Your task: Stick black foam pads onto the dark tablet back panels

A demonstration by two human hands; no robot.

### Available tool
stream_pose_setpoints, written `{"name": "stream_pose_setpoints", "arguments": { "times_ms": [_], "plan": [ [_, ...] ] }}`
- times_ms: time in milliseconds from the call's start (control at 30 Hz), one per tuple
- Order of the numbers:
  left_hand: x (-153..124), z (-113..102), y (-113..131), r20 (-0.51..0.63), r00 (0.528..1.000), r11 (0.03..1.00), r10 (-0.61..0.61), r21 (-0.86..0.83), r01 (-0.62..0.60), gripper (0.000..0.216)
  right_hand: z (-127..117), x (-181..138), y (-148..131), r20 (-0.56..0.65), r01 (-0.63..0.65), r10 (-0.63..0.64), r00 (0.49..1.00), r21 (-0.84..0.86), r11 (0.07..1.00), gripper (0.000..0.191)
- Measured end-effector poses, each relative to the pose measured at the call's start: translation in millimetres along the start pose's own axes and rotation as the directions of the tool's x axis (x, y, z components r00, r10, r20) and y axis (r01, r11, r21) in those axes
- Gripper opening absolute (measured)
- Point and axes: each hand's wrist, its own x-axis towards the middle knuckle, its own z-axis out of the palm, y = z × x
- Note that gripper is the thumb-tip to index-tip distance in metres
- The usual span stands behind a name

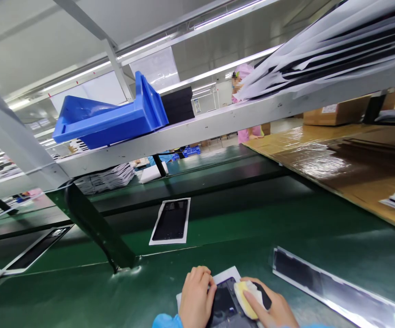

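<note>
Under the left hand (pixel 195 296) lies a glossy black panel (pixel 225 305) on a matt white paper backing (pixel 226 274). The right hand (pixel 272 307) presses a soft yellow-white foam pad (pixel 247 296) on it. Around both hands the green belt (pixel 218 255) looks smooth, faintly shiny. Above them a glossy blue plastic bin (pixel 108 120) sits on a matt grey metal rail (pixel 218 123).

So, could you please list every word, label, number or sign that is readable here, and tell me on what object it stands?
No text can be read.
White label on the brown cardboard box: too blurred to read.
White notice on the far wall: too small to read.
Blue plastic bin: no marking visible.
Black panel on white backing sheet: no print visible.
Black panel under the left hand and right hand: no print visible.
</note>
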Motion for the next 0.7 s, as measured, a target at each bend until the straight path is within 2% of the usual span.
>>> {"name": "stream_pose_setpoints", "arguments": {
  "times_ms": [100, 233, 367, 467, 567, 700],
  "plan": [
    [-1, 1, -1, -0.008, 1.000, 0.999, -0.004, 0.040, 0.005, 0.019, 1, 1, 1, 0.003, -0.001, 0.001, 1.000, 0.000, 1.000, 0.037],
    [0, 0, 2, 0.028, 0.992, 0.992, -0.122, 0.044, 0.121, 0.010, 1, 1, 1, -0.001, -0.005, 0.005, 1.000, -0.008, 1.000, 0.037],
    [4, -7, 5, 0.110, 0.957, 0.962, -0.270, -0.007, 0.272, 0.018, 0, 0, -1, 0.002, -0.012, 0.012, 1.000, -0.019, 1.000, 0.037],
    [7, -12, 7, 0.182, 0.925, 0.941, -0.333, 0.002, 0.339, 0.015, -2, 0, -4, 0.004, 0.009, -0.009, 1.000, -0.016, 1.000, 0.036],
    [8, -12, 8, 0.211, 0.929, 0.951, -0.305, 0.009, 0.310, 0.010, -2, 0, -6, -0.014, 0.017, -0.017, 1.000, -0.003, 1.000, 0.036],
    [8, -9, 8, 0.218, 0.943, 0.967, -0.250, 0.007, 0.255, 0.017, -1, 0, -7, -0.014, -0.018, 0.019, 1.000, 0.027, 0.999, 0.035]
  ]
}}
